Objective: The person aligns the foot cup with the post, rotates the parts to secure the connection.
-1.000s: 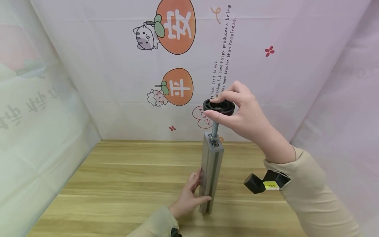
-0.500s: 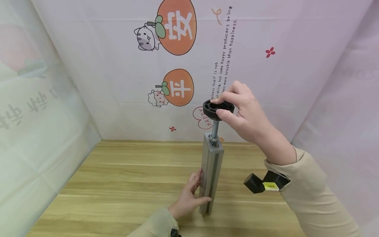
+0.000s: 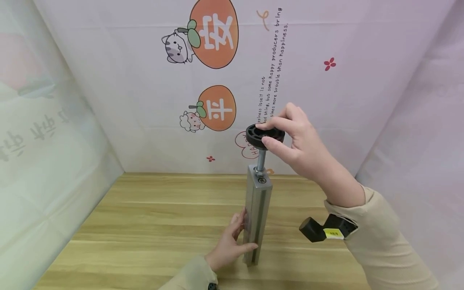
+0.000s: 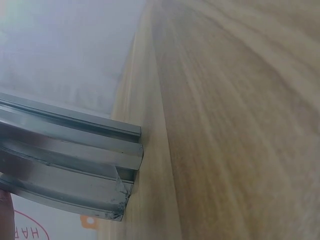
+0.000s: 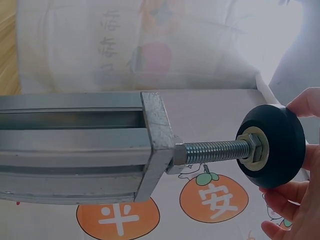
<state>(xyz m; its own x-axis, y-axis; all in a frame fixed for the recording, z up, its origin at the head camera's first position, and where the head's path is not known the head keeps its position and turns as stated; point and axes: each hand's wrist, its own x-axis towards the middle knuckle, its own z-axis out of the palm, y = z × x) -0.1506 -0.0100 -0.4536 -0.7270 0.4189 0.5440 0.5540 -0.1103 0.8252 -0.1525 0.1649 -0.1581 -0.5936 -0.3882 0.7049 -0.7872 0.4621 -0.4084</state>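
Note:
An aluminium profile [image 3: 258, 217] stands upright on the wooden table. My left hand [image 3: 228, 243] grips it low down, thumb on the near side. From the metal end plate [image 5: 157, 130] on its top rises a threaded rod [image 5: 215, 151], with a hex nut [image 5: 177, 157] at its base. A black round levelling foot [image 3: 255, 141] sits on the rod's upper end, its hollow underside facing up. My right hand [image 3: 299, 145] pinches the foot's rim between thumb and fingers. In the left wrist view, the profile's lower end [image 4: 130, 175] meets the table.
The wooden table [image 3: 145, 225] runs back to a white printed cloth [image 3: 152, 141] behind it. More cloth walls [image 3: 43, 161] rise at the left and right. A black wrist camera [image 3: 328, 228] sticks out from the right sleeve.
My right thumb has shifted rightward along the near rim of the levelling foot. The left hand and the profile hold their place.

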